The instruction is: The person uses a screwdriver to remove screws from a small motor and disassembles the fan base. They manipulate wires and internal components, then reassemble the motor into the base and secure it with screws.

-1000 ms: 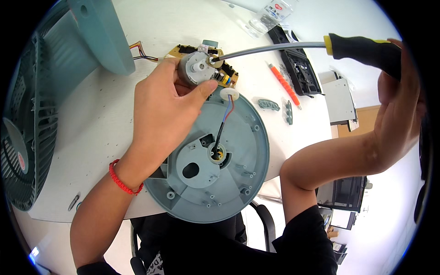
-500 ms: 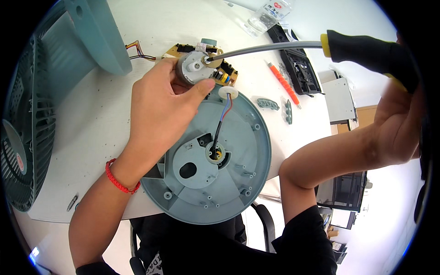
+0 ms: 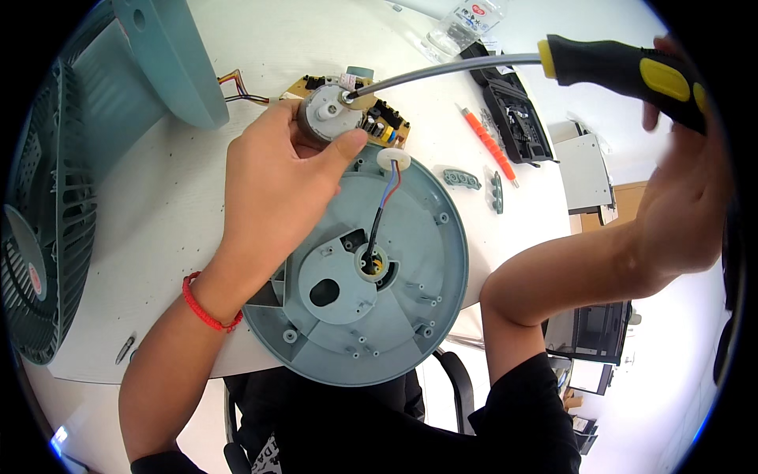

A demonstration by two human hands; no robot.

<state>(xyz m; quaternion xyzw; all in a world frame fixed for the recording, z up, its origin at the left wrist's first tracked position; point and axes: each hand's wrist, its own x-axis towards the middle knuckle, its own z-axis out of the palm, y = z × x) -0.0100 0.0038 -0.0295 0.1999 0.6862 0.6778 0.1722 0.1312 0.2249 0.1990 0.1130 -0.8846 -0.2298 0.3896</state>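
My left hand [image 3: 272, 186] grips a small round silver motor [image 3: 330, 125] just above the far rim of a round blue-grey fan base [image 3: 410, 261] that lies upside down on the white table. My right hand [image 3: 683, 197] holds the black and yellow handle of a long screwdriver [image 3: 624, 71]. Its grey shaft reaches left, and the tip rests on the motor's edge. Thin wires [image 3: 383, 209] run from a white plug at the base's rim into a hole at its centre. A tan circuit board [image 3: 383, 122] lies behind the motor.
A blue-grey fan with its grille [image 3: 47, 229] lies at the left, its stand [image 3: 170, 59] at the top left. An orange tool [image 3: 485, 142], small grey parts [image 3: 462, 179], a black part [image 3: 517, 114] and a clear plastic bag [image 3: 466, 24] lie at the far right. The table's front edge crosses under the base.
The screwdriver handle and my right hand have shifted slightly to the right and up. My left hand keeps its grip on the motor, and the tip stays on it.
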